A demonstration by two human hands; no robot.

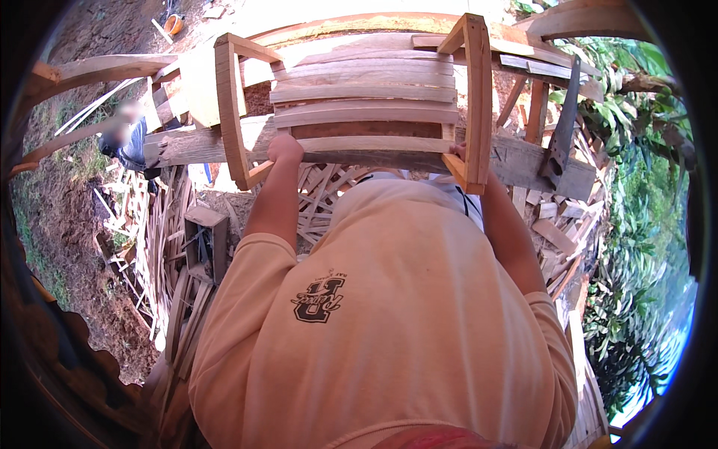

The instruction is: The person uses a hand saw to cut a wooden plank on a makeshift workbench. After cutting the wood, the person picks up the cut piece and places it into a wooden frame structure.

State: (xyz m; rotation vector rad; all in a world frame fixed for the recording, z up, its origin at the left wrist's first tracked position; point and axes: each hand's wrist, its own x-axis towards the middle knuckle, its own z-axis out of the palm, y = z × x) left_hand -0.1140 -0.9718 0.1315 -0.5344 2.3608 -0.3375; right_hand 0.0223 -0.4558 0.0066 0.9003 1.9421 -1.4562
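Observation:
In front of my body stands a slatted wooden chair (364, 93), with pale slats across it and an upright side frame at each end. It rests on a rough plank bench. A gap shows between its two nearest slats. My left hand (286, 149) is closed on the near left corner, beside the left side frame (230, 112). Behind the right side frame (477, 101), my right hand (459, 151) is at the near right corner; that frame and the rail hide most of its fingers.
A dark handsaw (565, 120) leans upright at the right end of the plank bench (516, 161). Wood offcuts (321, 191) cover the ground below. A wooden box (206, 236) stands at the left. Blurred at far left is another person (131, 142). Leafy plants (643, 224) grow at right.

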